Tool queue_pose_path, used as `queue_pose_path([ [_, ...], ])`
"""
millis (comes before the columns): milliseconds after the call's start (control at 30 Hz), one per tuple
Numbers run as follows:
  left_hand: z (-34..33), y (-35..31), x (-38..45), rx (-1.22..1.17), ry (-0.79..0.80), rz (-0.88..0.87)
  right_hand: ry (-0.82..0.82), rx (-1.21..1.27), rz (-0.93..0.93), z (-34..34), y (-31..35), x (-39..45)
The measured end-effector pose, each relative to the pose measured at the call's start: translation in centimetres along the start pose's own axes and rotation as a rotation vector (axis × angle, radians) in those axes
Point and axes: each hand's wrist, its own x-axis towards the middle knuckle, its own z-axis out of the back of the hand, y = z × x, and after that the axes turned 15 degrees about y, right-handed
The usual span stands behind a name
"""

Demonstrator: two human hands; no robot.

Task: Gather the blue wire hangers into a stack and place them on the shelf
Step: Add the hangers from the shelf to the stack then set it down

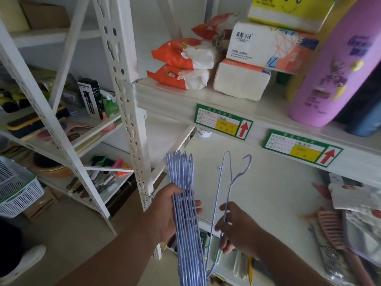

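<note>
Overhead, "300" legible on a white tissue pack (266, 48), "SPRAY BOTTLE" on a black box (90, 98). Lower down, left hand (171, 213) curled round a stack of blue wire hangers (185, 203), right hand (237, 226) pinching a single blue hanger (224, 182), both before the white shelf (268, 195).

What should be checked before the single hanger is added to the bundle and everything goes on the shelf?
1. Left hand grips the bundle of blue hangers: ok.
2. Right hand holds the single hanger: ok, fingers curled round its wire.
3. Single hanger clear of the bundle: ok, there is a gap between them.
4. Hooks facing the same way: cannot tell; both sets point up, but the bundle's hooks overlap.
5. Bare space on the shelf behind the hangers: ok; the comb and packets lie further right.
6. All hangers collected: cannot tell.
</note>
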Motion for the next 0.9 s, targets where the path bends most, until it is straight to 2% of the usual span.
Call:
queue_pose_path([
  [267,-0.3,0.0,0.2,0.039,-0.045,-0.002,0.05,-0.083,-0.003,-1.4,-0.3,0.2],
  [400,-1.3,0.0,0.1,0.03,-0.008,-0.008,0.05,-0.214,0.021,-2.1,0.0,0.8],
  [533,-1.5,0.1,0.1,0.113,-0.046,0.029,0.061,-0.243,0.033,-2.3,0.4,1.0],
  [667,-1.2,0.4,0.3,0.15,-0.019,0.025,0.019,-0.178,0.042,-2.4,0.7,1.6],
  [900,-1.6,0.4,0.3,0.111,0.029,0.046,-0.151,0.2,-0.01,-4.0,0.3,1.7],
])
